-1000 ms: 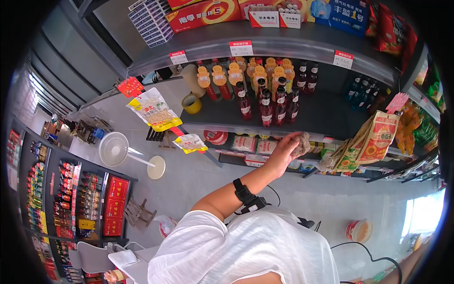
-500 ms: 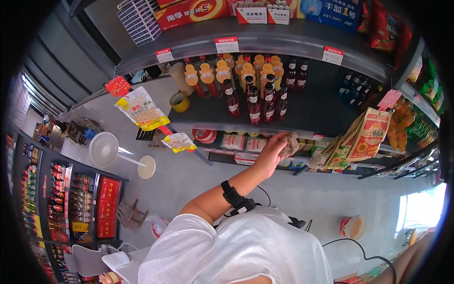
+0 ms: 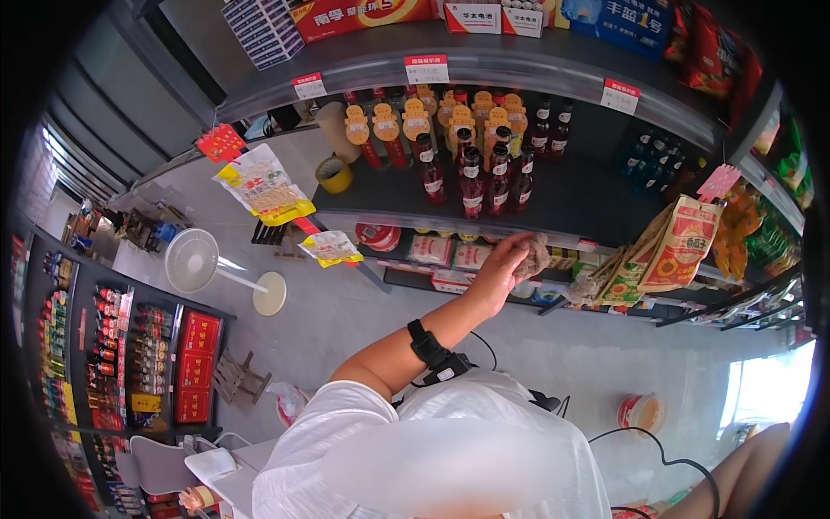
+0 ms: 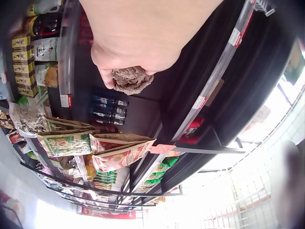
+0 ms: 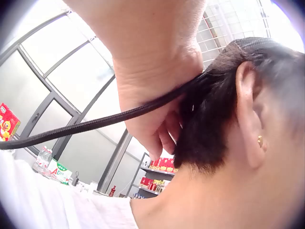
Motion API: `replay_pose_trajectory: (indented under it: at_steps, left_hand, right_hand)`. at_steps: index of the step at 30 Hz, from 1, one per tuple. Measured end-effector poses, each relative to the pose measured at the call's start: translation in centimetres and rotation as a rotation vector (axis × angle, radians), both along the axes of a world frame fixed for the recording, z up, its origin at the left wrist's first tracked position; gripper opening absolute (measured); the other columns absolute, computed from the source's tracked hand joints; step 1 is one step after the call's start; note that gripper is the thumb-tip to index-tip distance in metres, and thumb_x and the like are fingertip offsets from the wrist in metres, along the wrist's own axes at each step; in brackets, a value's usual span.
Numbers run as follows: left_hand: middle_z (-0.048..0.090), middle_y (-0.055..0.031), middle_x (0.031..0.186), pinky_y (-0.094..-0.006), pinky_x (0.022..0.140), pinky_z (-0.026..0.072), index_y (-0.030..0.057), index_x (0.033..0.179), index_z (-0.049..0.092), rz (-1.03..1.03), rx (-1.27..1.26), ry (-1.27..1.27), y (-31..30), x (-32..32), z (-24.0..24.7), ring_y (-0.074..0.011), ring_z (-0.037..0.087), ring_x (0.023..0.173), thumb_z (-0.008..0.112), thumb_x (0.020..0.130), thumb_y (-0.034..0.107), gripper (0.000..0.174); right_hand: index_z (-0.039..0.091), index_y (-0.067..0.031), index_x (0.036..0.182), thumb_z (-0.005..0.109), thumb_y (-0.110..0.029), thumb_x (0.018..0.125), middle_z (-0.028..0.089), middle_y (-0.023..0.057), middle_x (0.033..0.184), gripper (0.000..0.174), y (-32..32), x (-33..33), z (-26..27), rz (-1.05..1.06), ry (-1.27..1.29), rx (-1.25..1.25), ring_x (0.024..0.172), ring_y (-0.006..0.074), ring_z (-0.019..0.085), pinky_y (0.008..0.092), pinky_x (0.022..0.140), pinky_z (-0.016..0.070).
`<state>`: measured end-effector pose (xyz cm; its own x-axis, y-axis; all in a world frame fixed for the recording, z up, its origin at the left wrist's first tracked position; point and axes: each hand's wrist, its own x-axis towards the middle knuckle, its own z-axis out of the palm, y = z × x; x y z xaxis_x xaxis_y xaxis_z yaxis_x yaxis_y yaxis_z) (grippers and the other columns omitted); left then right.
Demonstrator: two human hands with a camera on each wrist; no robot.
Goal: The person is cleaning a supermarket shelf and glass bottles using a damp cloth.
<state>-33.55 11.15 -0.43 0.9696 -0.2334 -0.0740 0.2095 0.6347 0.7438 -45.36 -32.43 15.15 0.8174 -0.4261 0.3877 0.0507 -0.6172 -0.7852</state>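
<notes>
My left hand [image 3: 500, 272] holds a crumpled grey-brown rag [image 3: 533, 257] at the front edge of the middle shelf [image 3: 571, 203]. In the left wrist view its fingers are curled round the rag [image 4: 132, 80], with the dark shelf board behind. Small bottles of red drink [image 3: 472, 186] with dark caps stand on that shelf, left of the hand. Up at the back of the person's head is my right hand [image 5: 152, 102], seen only in the right wrist view. Its loosely bent fingers touch the dark hair [image 5: 205, 129], which partly hides them. A black cable [image 5: 114, 116] crosses that wrist.
Snack bags [image 3: 683, 246] hang at the shelf's right end, more packets [image 3: 266, 186] at its left. A roll of yellow tape [image 3: 333, 176] lies near the left corner. A white fan [image 3: 194, 259] stands on the floor, a bucket [image 3: 641, 413] to the right.
The head view shifted a little left, then slightly back. My left hand stays at the shelf's front edge with the rag, ending slightly farther from the bottles.
</notes>
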Motion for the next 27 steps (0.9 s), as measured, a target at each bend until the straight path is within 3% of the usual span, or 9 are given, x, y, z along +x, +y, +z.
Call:
replay_pose_trajectory:
  at_steps: [7, 10, 14, 15, 16, 18, 20, 24, 27]
  left_hand:
    - [0.054, -0.0062, 0.129, -0.0412, 0.101, 0.0449, 0.0076, 0.131, 0.047, 0.016, -0.038, -0.001, 0.0, -0.1, -0.4, -0.0192, 0.054, 0.117, 0.047, 0.099, 0.018, 0.033]
    - [0.053, -0.0065, 0.129, -0.0411, 0.103, 0.0439, 0.0071, 0.130, 0.047, 0.035, -0.037, 0.014, 0.1, -0.3, 0.1, -0.0191, 0.053, 0.119, 0.046, 0.100, 0.017, 0.032]
    - [0.053, -0.0067, 0.129, -0.0407, 0.103, 0.0434, 0.0067, 0.131, 0.047, 0.041, -0.041, 0.018, 0.5, 0.0, -0.3, -0.0195, 0.052, 0.120, 0.046, 0.100, 0.017, 0.033]
    - [0.053, -0.0067, 0.129, -0.0408, 0.103, 0.0436, 0.0067, 0.131, 0.047, 0.044, -0.037, 0.026, 0.6, -0.1, -0.3, -0.0196, 0.052, 0.120, 0.046, 0.100, 0.017, 0.033]
    - [0.053, -0.0068, 0.129, -0.0408, 0.103, 0.0437, 0.0068, 0.131, 0.046, 0.049, -0.033, 0.035, 0.7, -0.1, -0.3, -0.0197, 0.052, 0.120, 0.046, 0.100, 0.017, 0.033]
    - [0.053, -0.0069, 0.129, -0.0411, 0.103, 0.0440, 0.0069, 0.131, 0.046, 0.055, -0.024, 0.046, 0.8, -0.2, -0.3, -0.0199, 0.052, 0.120, 0.046, 0.100, 0.017, 0.033]
    - [0.053, -0.0070, 0.129, -0.0415, 0.102, 0.0442, 0.0069, 0.131, 0.047, 0.058, -0.018, 0.049, 0.8, -0.4, -0.2, -0.0201, 0.052, 0.120, 0.046, 0.100, 0.017, 0.033]
    - [0.053, -0.0070, 0.128, -0.0416, 0.102, 0.0446, 0.0073, 0.131, 0.047, 0.050, -0.034, 0.025, 1.1, -0.6, -0.6, -0.0201, 0.053, 0.119, 0.046, 0.100, 0.017, 0.033]
    - [0.053, -0.0069, 0.128, -0.0413, 0.102, 0.0449, 0.0076, 0.131, 0.047, 0.053, -0.053, 0.027, 1.4, -0.6, -0.5, -0.0200, 0.053, 0.119, 0.046, 0.100, 0.017, 0.033]
  right_hand:
    - [0.060, -0.0063, 0.113, 0.045, -0.025, 0.098, 0.063, 0.0098, 0.106, 0.028, 4.6, -0.5, 12.5, 0.239, -0.524, -0.012, 0.102, 0.0211, 0.056, 0.0387, 0.087, 0.0426]
    - [0.060, -0.0063, 0.112, 0.045, -0.025, 0.098, 0.063, 0.0097, 0.106, 0.028, 9.6, -0.8, 17.0, 0.648, -0.678, 0.021, 0.102, 0.0210, 0.056, 0.0386, 0.087, 0.0426]
    - [0.060, -0.0062, 0.112, 0.045, -0.025, 0.099, 0.063, 0.0097, 0.106, 0.028, 19.1, -0.2, 16.9, 1.312, -0.480, 0.074, 0.101, 0.0208, 0.056, 0.0384, 0.086, 0.0426]
    - [0.063, -0.0015, 0.099, 0.048, -0.022, 0.097, 0.065, 0.0104, 0.108, 0.025, 23.5, -0.4, 15.0, 1.235, -0.626, 0.099, 0.101, 0.0192, 0.059, 0.0312, 0.082, 0.0475]
    - [0.061, -0.0064, 0.088, 0.049, -0.023, 0.098, 0.065, 0.0064, 0.099, 0.023, 25.1, -1.1, 14.8, 1.229, -0.579, 0.071, 0.092, 0.0150, 0.060, 0.0297, 0.072, 0.0466]
    - [0.056, -0.0132, 0.069, 0.053, -0.023, 0.096, 0.064, 0.0003, 0.081, 0.029, 25.6, -1.2, 15.0, 1.357, -0.530, -0.061, 0.073, 0.0100, 0.059, 0.0273, 0.058, 0.0434]
    - [0.053, -0.0152, 0.060, 0.058, -0.021, 0.092, 0.062, -0.0022, 0.071, 0.033, 25.0, -1.1, 15.2, 1.461, -0.567, -0.124, 0.060, 0.0093, 0.058, 0.0262, 0.052, 0.0403]
    - [0.052, -0.0160, 0.055, 0.061, -0.020, 0.088, 0.061, -0.0037, 0.066, 0.034, 24.5, -2.6, 14.2, 1.357, -0.719, 0.062, 0.051, 0.0094, 0.054, 0.0250, 0.051, 0.0373]
    - [0.052, -0.0169, 0.064, 0.060, -0.023, 0.089, 0.061, -0.0033, 0.068, 0.026, 24.5, -2.9, 14.1, 1.348, -0.843, 0.116, 0.052, 0.0100, 0.054, 0.0248, 0.052, 0.0379]
